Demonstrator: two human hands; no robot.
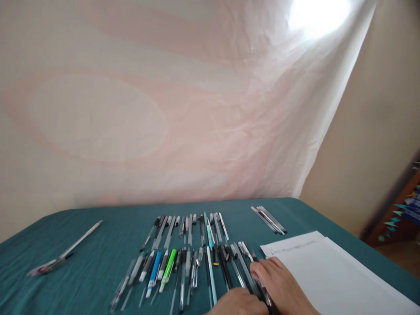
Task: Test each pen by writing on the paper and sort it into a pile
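Several pens (183, 258) lie side by side in two rows on a teal tablecloth (98, 262); most are dark or clear, one is green (168, 264) and one blue (154, 267). My right hand (284, 284) rests at the right end of the near row. Its fingers are pressed together and curled over a dark pen (265, 292). My left hand (239, 304) shows only as knuckles at the bottom edge, beside that same pen, with its fingers hidden.
White sheets of paper (328, 275) lie to the right of my hands. A small bundle of dark pens (268, 219) sits at the back right. A long white pen (82, 238) and a pinkish item (44, 267) lie far left. A cloth backdrop hangs behind.
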